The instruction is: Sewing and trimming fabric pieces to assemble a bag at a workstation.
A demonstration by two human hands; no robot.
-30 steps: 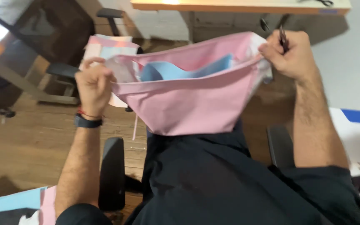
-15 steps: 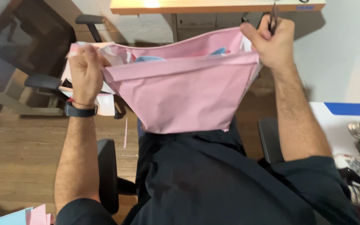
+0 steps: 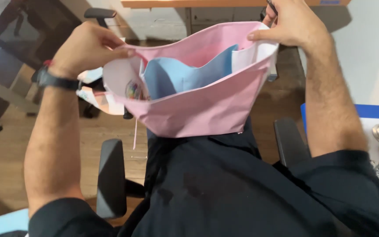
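pink cloth, a sewn bag [image 3: 198,109] with a blue lining piece [image 3: 176,74] inside, hangs open above my lap between my hands: my left hand [image 3: 88,48] pinches the left rim closed between thumb and fingers, and my right hand [image 3: 292,24] grips the right rim. if either pinch loosens, i judge that side would sag and the mouth fold shut. a small dark tool at my right hand is cut off by the frame's top edge, and the colourful print inside the left wall is too blurred to make out.
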